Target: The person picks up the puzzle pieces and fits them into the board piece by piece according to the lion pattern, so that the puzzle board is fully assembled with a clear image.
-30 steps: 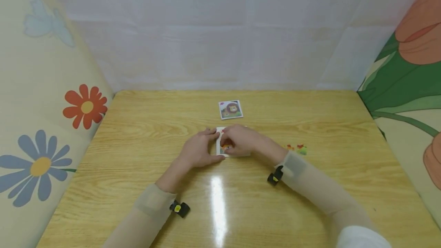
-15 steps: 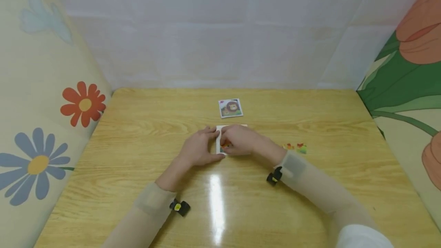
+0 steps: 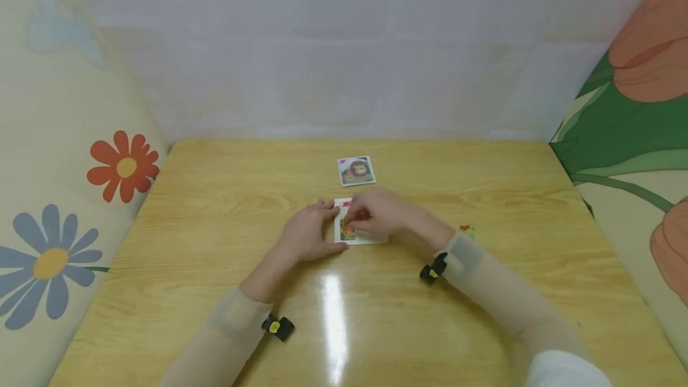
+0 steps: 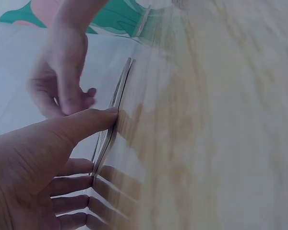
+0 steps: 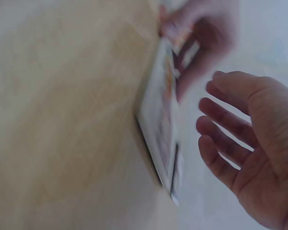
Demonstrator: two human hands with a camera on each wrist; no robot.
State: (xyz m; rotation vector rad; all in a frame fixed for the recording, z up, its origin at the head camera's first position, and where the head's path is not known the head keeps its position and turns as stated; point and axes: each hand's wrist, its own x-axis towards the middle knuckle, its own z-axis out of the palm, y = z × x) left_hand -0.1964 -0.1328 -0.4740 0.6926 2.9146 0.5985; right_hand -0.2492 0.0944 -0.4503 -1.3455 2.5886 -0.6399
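A flat white-bordered puzzle board (image 3: 371,240) lies mid-table, with orange and green picture pieces in its left part. My left hand (image 3: 309,233) holds the board's left side, thumb at the near corner and fingers along the edge; the left wrist view shows the thumb (image 4: 93,122) against the rim. Just above the board is my right hand (image 3: 381,214), covering much of it in the head view. In the right wrist view, the right hand's fingers (image 5: 225,117) are loosely bent, apart from the board, with nothing between them.
Beyond the board lies a square lion picture card (image 3: 356,171). A small green and red puzzle piece (image 3: 467,230) sits to the right, beside the right forearm. A white cloth (image 3: 344,76) hangs behind the table, with flower-painted panels at both sides.
My right hand has lifted slightly and shifted right, uncovering more of the board's left part. Its forearm now hides one of the loose pieces. The left hand keeps its place on the board.
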